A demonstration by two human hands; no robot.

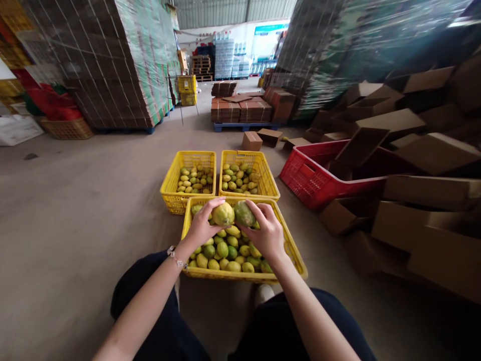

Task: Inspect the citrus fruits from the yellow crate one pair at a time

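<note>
My left hand [205, 223] is closed around a yellow-green lemon [224, 214]. Right beside it, a greener lemon [244, 214] is gripped by my right hand [267, 228]. Both are held up side by side above the near yellow crate [244, 276], where many yellow and green lemons [222, 249] lie loose. Two smaller yellow crates stand just beyond, a left one [173, 203] and a right one [250, 195], each partly filled with similar fruit. My hands cover part of the near crate's far side.
A red crate [304, 180] holding cardboard stands to the right, beside a heap of open cardboard boxes [424, 225]. Flattened cartons [240, 110] are stacked on a blue pallet [244, 127] ahead. Tall wrapped stacks rise on both sides. Concrete floor [93, 210] extends to the left.
</note>
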